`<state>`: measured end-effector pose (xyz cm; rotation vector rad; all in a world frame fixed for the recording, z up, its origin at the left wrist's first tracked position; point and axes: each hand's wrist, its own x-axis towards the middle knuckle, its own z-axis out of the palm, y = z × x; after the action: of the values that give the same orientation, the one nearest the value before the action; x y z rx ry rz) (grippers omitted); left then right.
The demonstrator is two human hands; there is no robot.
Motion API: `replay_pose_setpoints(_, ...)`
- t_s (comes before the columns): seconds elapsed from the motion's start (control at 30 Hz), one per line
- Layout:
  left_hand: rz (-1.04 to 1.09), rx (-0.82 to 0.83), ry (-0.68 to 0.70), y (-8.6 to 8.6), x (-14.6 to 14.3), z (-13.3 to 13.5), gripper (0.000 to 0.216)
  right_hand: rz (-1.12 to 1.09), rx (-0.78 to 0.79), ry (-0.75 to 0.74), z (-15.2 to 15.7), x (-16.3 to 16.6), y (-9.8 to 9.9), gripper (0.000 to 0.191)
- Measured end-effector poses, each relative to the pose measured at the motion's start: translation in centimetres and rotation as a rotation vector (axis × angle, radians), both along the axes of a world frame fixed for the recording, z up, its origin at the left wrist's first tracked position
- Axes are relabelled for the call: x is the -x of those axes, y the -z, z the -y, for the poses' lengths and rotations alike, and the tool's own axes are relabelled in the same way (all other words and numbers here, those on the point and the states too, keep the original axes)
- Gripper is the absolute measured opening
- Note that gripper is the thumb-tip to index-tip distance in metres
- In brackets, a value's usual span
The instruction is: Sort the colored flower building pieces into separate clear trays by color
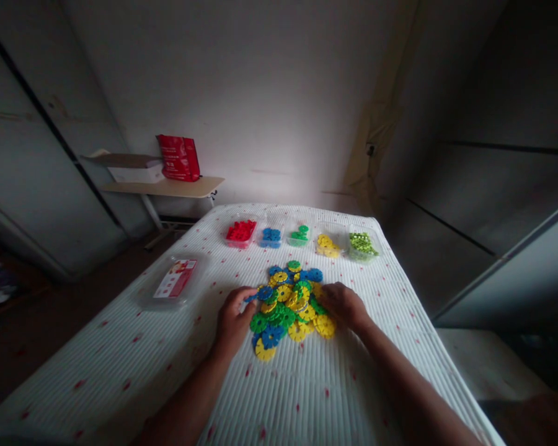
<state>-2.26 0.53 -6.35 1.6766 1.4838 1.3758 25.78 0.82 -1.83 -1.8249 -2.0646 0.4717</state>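
Observation:
A heap of notched plastic discs in blue, green and yellow lies in the middle of the cloth-covered table. At its left edge is my left hand, thumb and fingers closed round the edge of a blue notched disc. My right hand rests against the heap's right side, beside yellow and green discs. Its fingers are curled with the tips turned away, so what they grip is hidden.
Along the far side stand clear tubs holding red pieces, blue discs, green discs, yellow discs and light-green pieces. A clear lidded container lies left. Behind, a side table bears a red bag.

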Motion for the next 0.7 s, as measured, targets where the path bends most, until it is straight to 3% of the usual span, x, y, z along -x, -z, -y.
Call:
replay_pose_setpoints(0.23, -0.009, 0.012, 0.014, 0.6, 0.2, -0.2, 0.025, -0.170, -0.049, 0.078, -0.7, -0.8, 0.8, 0.017)
replay_pose_setpoints(0.33, 0.001, 0.003, 0.022, 0.6, 0.2, -0.3, 0.024, -0.350, -0.080, 0.121, -0.6, -1.4, 0.3, 0.013)
replay_pose_setpoints(0.43, 0.004, 0.000, 0.026, 0.6, 0.2, -0.4, 0.023, -0.633, 0.032, 0.007, 0.2, -2.3, -0.9, 0.019)
replay_pose_setpoints(0.53, 0.005, 0.004, 0.017, 0.5, 0.1, -0.3, 0.023, -0.818, 0.289, -0.204, 1.7, -2.9, -2.1, 0.030)
replay_pose_setpoints(0.63, 0.006, 0.002, 0.011, 0.3, 0.0, -0.1, 0.022, -0.739, 0.462, -0.323, 2.9, -2.7, -2.9, 0.036)
replay_pose_setpoints(0.7, 0.010, -0.003, 0.011, 0.1, 0.0, 0.0, 0.022, -0.543, 0.416, -0.333, 3.3, -2.1, -3.0, 0.031)
